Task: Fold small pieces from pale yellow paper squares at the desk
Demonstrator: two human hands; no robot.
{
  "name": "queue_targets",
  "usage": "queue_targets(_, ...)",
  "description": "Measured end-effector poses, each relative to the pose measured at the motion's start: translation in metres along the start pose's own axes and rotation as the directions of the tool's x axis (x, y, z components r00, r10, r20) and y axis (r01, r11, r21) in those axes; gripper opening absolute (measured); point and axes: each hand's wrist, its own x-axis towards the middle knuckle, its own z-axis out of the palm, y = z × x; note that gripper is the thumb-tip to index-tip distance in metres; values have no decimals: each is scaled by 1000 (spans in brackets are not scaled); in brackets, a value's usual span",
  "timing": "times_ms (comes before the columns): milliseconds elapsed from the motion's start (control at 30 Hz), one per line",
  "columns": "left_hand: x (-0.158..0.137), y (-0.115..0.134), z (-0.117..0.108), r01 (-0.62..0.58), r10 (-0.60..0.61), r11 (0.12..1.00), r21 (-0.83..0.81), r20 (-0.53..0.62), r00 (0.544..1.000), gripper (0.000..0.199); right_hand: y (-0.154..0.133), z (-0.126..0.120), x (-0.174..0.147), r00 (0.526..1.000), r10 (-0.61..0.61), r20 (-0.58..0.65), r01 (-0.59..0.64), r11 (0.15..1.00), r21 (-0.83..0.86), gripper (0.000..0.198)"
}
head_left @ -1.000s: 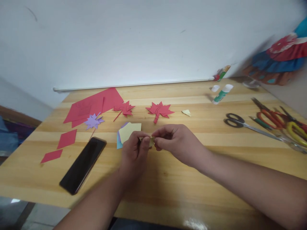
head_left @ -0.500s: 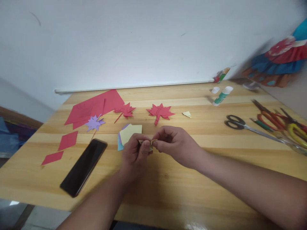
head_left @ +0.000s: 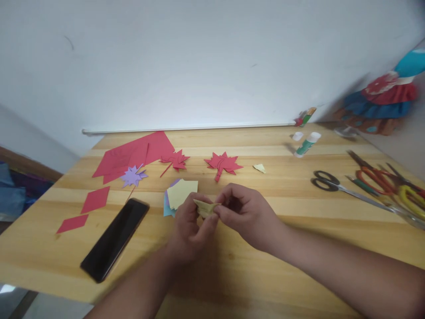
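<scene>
A small folded piece of yellow paper [head_left: 203,208] is pinched between both hands above the table's middle. My left hand [head_left: 191,230] is closed on its left and lower side, thumb forward. The thumb and forefinger of my right hand [head_left: 247,215] grip its right end. Just behind my left hand lies a stack of paper squares [head_left: 181,192], yellow on top with purple and blue edges showing. Farther back are two red paper leaves, one at centre [head_left: 224,163] and one to its left [head_left: 177,160]. A small yellow paper piece [head_left: 259,168] lies right of them.
A phone [head_left: 114,239] lies front left, near red paper pieces [head_left: 95,199], a purple paper leaf [head_left: 133,176] and red sheets [head_left: 133,155]. On the right are black-handled scissors [head_left: 327,180], orange-handled scissors [head_left: 376,177] and a glue stick [head_left: 307,144] with its cap off. A white wall [head_left: 186,66] stands behind.
The yellow paper has turned up and shows more of its face between my fingers. My left thumb has shifted right and lower. The whole view has tilted slightly upward.
</scene>
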Motion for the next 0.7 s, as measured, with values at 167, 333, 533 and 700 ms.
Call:
queue_targets(167,2,2,1,-19,22,996,88,-26,999,14,1,-2,0,1000,4,17,-4,1000,-1,10)
queue_targets(333,2,1,-1,-34,39,988,149,-32,999,12,4,-7,2,970,-239,47,243,947,-210,5)
queue_targets(533,3,1,-3,-44,44,999,9,-19,999,14,6,-12,5,809,-575,121,572,726,-382,19)
queue_targets(700,5,4,0,-18,15,997,-80,-34,999,17,9,-12,3,782,-610,128,599,679,-425,20)
